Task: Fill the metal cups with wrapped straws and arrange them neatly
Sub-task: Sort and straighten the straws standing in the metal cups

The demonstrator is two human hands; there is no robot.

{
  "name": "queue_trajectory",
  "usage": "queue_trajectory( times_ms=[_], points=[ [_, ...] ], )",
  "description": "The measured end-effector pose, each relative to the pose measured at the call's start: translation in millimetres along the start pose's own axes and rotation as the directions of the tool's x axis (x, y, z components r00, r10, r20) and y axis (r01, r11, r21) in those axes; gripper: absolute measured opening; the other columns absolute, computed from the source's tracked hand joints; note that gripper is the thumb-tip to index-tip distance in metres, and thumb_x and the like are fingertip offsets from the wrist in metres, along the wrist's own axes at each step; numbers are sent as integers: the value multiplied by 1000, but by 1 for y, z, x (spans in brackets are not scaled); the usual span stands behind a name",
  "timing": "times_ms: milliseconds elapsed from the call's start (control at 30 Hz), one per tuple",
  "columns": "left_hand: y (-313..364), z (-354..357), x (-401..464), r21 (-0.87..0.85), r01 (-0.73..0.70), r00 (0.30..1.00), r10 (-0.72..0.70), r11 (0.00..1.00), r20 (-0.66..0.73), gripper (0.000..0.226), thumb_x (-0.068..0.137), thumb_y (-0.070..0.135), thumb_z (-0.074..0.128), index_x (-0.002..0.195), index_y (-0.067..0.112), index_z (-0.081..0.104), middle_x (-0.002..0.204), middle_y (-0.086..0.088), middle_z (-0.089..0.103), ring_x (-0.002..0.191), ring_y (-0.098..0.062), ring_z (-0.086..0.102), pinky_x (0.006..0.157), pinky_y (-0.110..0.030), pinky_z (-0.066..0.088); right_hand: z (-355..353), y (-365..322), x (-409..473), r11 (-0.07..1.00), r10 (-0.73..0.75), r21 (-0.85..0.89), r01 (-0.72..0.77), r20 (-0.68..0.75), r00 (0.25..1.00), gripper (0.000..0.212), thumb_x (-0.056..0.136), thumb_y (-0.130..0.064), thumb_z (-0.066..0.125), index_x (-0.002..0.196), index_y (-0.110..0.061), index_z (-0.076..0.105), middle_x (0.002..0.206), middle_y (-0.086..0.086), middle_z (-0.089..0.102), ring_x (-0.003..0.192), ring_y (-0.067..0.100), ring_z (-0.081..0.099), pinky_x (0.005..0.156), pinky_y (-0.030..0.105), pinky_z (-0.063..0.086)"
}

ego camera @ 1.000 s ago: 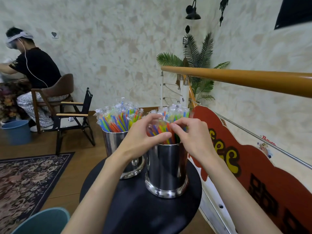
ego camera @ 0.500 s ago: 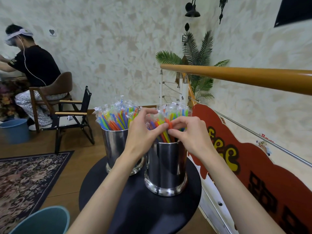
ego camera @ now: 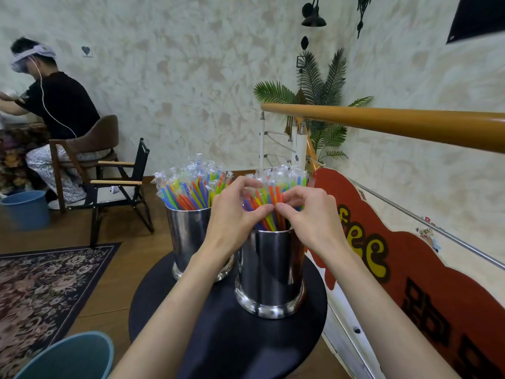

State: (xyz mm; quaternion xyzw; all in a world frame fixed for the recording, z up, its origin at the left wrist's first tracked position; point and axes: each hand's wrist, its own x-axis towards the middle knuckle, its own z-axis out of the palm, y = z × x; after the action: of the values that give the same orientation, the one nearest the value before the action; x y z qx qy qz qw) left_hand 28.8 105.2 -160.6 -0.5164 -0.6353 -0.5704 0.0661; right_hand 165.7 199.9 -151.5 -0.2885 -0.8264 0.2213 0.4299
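Left hand (ego camera: 235, 214) has fingers curled, thumb and fingertips pinching into the bundle of wrapped straws (ego camera: 273, 192) in the near metal cup (ego camera: 269, 272); right hand (ego camera: 308, 212) likewise curled, fingertips pinching the same bundle from the other side, the two hands' fingertips touching or nearly so just above the cup rim. Neither hand wide; both grip straws. Two metal cups in total: the near one at the right of the round black counter (ego camera: 232, 337), and a far metal cup (ego camera: 188, 236) just behind and to the left, partly hidden by the left forearm. Cups are shiny, cylindrical, upright, with flared bases, standing just beside each other; cannot tell if they touch. Two straw bundles, one per cup; the far bundle (ego camera: 191, 187) fans out leaning left, untouched. Straws are colored blue, orange, red, yellow and green, each in a clear plastic wrapper, wrapper tips sticking up crinkled above the colored ends. Too many to count singly. Two blue buckets: one bucket (ego camera: 71, 356) at the bottom left edge, another far bucket (ego camera: 26, 209) on the floor at left. One patterned rug (ego camera: 41, 285). One seated person (ego camera: 57, 105) at far left, on a wooden chair (ego camera: 87, 151). Wooden handrail (ego camera: 396, 124) at right, red sign (ego camera: 410, 269) below it.
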Motion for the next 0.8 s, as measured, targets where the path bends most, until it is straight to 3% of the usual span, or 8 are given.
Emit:
queue_trajectory(
  times_ms=[233, 367, 567, 700, 800],
  points=[
    [2, -3, 0, -31, 11, 999, -10, 999, 31, 43, 76, 18, 88, 112, 24, 66, 102, 14, 71, 98, 1, 67, 87, -18, 53, 0, 0, 0, 1000, 14, 3, -14, -10, 1000, 11, 90, -27, 76, 100, -21, 76, 80, -16, 66, 79, -5, 63, 65, 4, 39],
    [4, -4, 0, -32, 20, 999, -18, 999, 51, 46, 78, 16, 87, 118, 23, 64, 108, 8, 72, 103, -4, 68, 93, -31, 57, -1, 0, 0, 1000, 27, 12, -27, 0, 1000, 10, 92, -25, 74, 101, -20, 75, 83, -14, 68, 78, -4, 64, 62, 5, 42],
    [5, -5, -1, -26, 23, 998, -22, 999, 65, 46, 79, 15, 86, 114, 31, 61, 103, 12, 70, 100, -5, 68, 92, -35, 57, -3, -2, -1, 999, 42, 29, -42, 6, 999, 10, 93, -22, 72, 103, -17, 74, 87, -7, 73, 66, 6, 65, 71, 27, 57],
    [5, -5, -1, -10, 22, 996, -22, 1000, 84, 46, 80, 16, 84, 119, 26, 63, 103, 1, 70, 101, -14, 66, 92, -41, 55, -3, -1, -1, 999, 45, 11, -45, -10, 999, 10, 94, -20, 71, 103, -17, 73, 76, -15, 66, 49, 1, 62, 64, 18, 52],
    [5, -5, -2, 10, -4, 997, 3, 1000, 82, 45, 80, 23, 85, 120, 25, 64, 100, 5, 68, 96, -9, 63, 89, -32, 53, -4, -3, -2, 1000, 31, 4, -31, 5, 1000, 13, 93, -20, 72, 105, -16, 76, 81, -12, 69, 57, -1, 60, 70, 20, 55]
  ],
)
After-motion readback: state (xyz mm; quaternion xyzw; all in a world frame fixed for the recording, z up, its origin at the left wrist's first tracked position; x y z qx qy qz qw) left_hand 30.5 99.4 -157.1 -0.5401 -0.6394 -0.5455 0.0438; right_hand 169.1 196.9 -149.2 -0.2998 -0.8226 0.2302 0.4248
